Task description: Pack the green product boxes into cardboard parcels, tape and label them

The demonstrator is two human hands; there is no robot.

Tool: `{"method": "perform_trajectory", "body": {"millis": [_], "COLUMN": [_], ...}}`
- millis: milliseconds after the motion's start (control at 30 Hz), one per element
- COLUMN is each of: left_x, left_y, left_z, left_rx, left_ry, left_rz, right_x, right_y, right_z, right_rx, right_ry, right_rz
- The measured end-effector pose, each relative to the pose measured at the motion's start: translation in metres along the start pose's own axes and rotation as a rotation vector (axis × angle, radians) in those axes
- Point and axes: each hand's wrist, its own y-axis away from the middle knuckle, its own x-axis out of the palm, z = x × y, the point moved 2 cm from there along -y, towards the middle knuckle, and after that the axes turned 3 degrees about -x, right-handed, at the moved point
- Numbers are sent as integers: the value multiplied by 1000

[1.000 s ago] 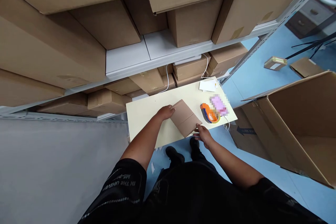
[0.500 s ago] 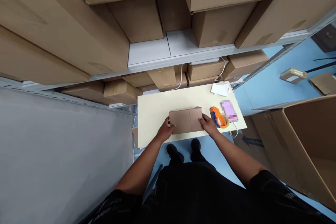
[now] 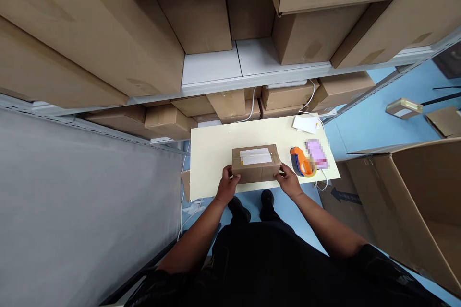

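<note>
A small brown cardboard box (image 3: 256, 164) with a white label on its top rests on the pale yellow table (image 3: 212, 153). My left hand (image 3: 228, 184) grips the box's left end, fingers curled round the corner. My right hand (image 3: 289, 180) grips the right end the same way. Just right of the box lies an orange and blue tape dispenser (image 3: 301, 161), with a pink item (image 3: 316, 152) beside it.
White paper (image 3: 305, 123) lies at the table's far right corner with a white cable. Metal shelves (image 3: 230, 64) packed with cardboard boxes rise behind the table. A large open carton (image 3: 414, 201) stands on the blue floor at right. A grey surface (image 3: 72, 211) fills the left.
The box was turned from a slanted pose to square with the table edge, then rolled so its labelled face is on top. Both hands moved to its ends.
</note>
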Motion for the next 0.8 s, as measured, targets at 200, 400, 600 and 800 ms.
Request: {"method": "perform_trajectory", "body": {"millis": [200, 400, 600, 800], "left_x": [-1, 4, 6, -18], "left_y": [1, 3, 4, 7], "left_z": [-5, -3, 5, -1], "left_rx": [-12, -36, -78, -39], "left_ry": [-119, -78, -62, -59], "left_rz": [-136, -133, -109, -135], "right_x": [2, 3, 3, -6], "right_y": [0, 1, 2, 11], "right_z": [3, 2, -5, -1], "right_rx": [-16, 6, 26, 53], "right_ry": [108, 258, 328, 263], "right_rz": [16, 35, 62, -46]}}
